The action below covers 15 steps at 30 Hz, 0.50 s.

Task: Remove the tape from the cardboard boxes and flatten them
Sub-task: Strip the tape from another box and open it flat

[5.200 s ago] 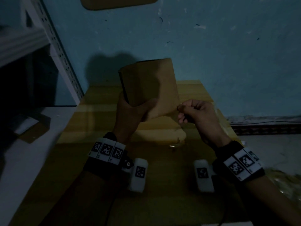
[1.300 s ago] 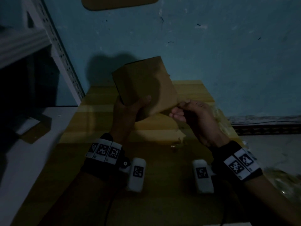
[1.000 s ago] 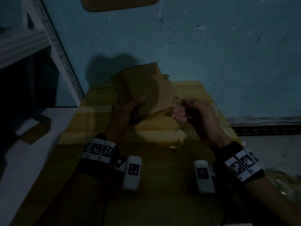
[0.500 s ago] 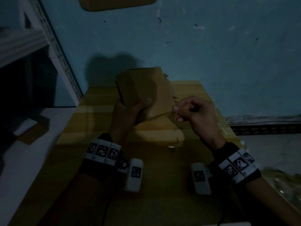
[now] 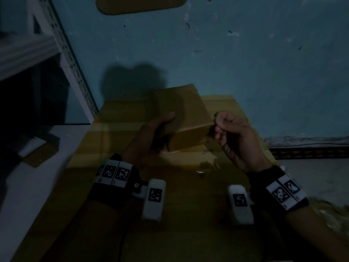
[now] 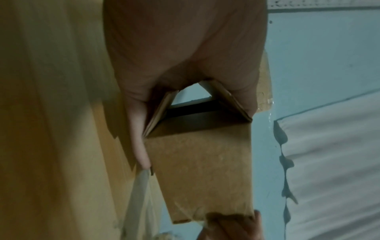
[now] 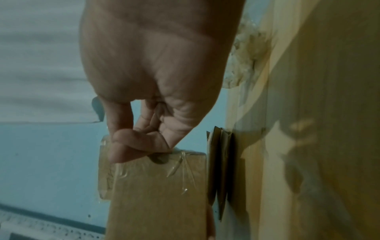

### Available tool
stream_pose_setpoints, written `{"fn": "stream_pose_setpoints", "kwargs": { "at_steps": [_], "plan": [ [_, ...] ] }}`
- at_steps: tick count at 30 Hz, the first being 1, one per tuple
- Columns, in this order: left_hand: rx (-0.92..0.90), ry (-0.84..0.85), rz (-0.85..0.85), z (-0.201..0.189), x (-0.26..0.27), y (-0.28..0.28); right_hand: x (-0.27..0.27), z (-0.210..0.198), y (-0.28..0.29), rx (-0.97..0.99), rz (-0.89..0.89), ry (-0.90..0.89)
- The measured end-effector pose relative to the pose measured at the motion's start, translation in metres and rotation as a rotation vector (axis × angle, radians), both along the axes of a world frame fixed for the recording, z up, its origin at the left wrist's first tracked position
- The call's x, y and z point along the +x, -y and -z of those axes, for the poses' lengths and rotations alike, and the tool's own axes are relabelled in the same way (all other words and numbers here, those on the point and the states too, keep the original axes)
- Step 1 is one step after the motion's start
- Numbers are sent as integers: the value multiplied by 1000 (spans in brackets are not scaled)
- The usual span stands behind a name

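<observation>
A dim room with a scuffed blue wall (image 5: 245, 63) behind a yellow wooden bench (image 5: 122, 140). A grey perforated metal shelf (image 5: 71, 59) stands at the left, and a crumpled wad of clear tape (image 7: 244, 53) lies on the bench at its right side. Flattened cardboard (image 7: 222, 164) stands on edge against the bench in the right wrist view. Held in the air above the middle of the bench is a small brown box (image 5: 181, 114), tilted, its left end open so the hollow inside shows. Clear tape (image 7: 180, 162) runs over its right end, wrinkled and partly lifted. The left hand (image 5: 149, 137) grips the box at its open end, thumb on top and fingers (image 6: 139, 146) curled underneath. The right hand (image 5: 232, 133) is at the box's right corner, its fingers (image 7: 131, 146) together and pinching the tape edge. Bare bench lies below and in front of the box; the wall is close behind it, the shelf well apart to the left.
</observation>
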<state>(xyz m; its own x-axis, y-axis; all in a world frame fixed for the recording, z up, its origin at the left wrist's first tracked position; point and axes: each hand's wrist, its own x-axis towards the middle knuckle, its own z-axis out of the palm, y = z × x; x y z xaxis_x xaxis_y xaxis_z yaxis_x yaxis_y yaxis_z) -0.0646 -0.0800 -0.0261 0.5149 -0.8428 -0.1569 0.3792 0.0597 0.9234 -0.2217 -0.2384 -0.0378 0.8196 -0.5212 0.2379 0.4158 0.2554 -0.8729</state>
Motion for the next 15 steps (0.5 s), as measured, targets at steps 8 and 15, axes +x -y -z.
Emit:
{"fn": "stream_pose_setpoints", "kwargs": {
  "at_steps": [8, 15],
  "plan": [
    [-37, -43, 77, 3, 2, -1, -2, 0, -1, 97, -58, 39],
    [-95, -44, 67, 4, 0, 0, -2, 5, 3, 241, -220, 186]
  ]
}}
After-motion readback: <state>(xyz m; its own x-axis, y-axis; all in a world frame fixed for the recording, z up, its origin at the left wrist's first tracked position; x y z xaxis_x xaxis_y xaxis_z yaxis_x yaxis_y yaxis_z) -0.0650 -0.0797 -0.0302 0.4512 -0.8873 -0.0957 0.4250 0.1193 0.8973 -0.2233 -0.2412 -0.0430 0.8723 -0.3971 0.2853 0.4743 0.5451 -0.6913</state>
